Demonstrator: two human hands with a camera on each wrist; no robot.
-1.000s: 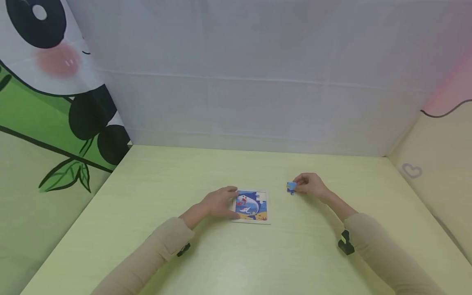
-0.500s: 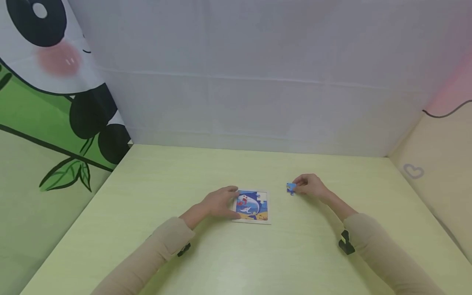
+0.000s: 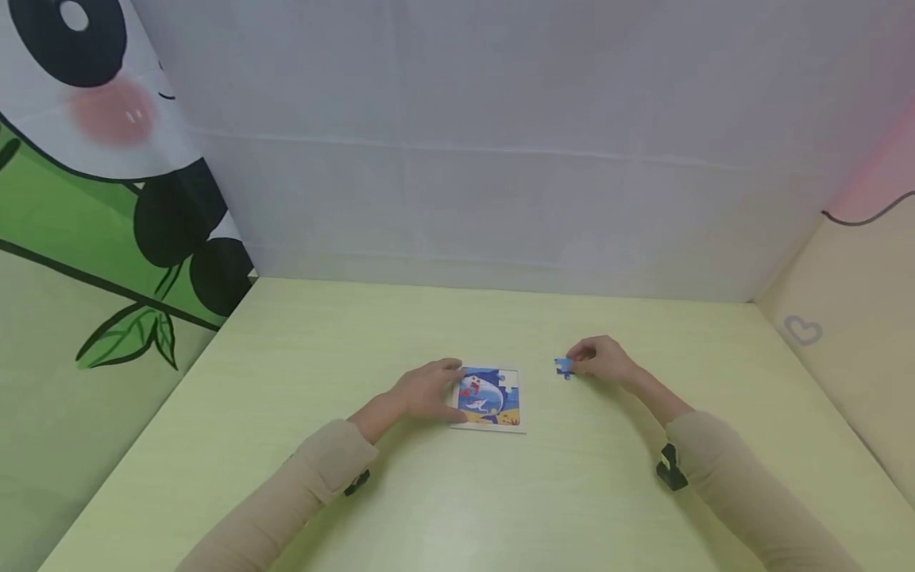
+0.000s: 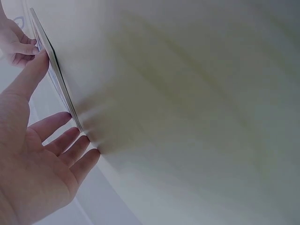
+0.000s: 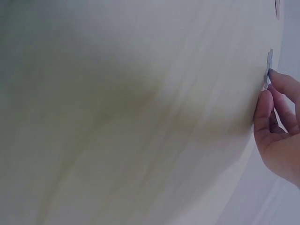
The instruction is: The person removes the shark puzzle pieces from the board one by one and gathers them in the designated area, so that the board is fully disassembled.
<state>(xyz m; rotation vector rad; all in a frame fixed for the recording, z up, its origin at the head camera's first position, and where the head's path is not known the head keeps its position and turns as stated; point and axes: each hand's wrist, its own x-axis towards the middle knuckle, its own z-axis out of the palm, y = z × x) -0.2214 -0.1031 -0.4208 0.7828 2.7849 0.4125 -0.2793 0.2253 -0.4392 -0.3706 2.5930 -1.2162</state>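
A small framed jigsaw puzzle [image 3: 488, 397] with a blue whale picture lies flat on the table, its upper right corner showing a bare pale patch. My left hand [image 3: 426, 392] holds its left side, thumb at the near corner and forefinger at the far one. In the left wrist view, the thumb and fingertips touch the frame's thin edge [image 4: 58, 70]. To the right of the puzzle, my right hand [image 3: 604, 359] pinches a blue puzzle piece [image 3: 561, 366] between thumb and fingers. The right wrist view shows that piece edge-on, close to the tabletop.
The pale yellow table [image 3: 443, 508] meets a whitish cloth wall [image 3: 457, 214] at the back. A side panel with a panda drawing [image 3: 179, 214] stands left, and a beige panel [image 3: 851, 349] right. Both sleeves have black wrist mounts [image 3: 670, 469].
The puzzle piece in my right hand has tilted slightly and shifted a little toward me. My left hand stays at the puzzle frame.
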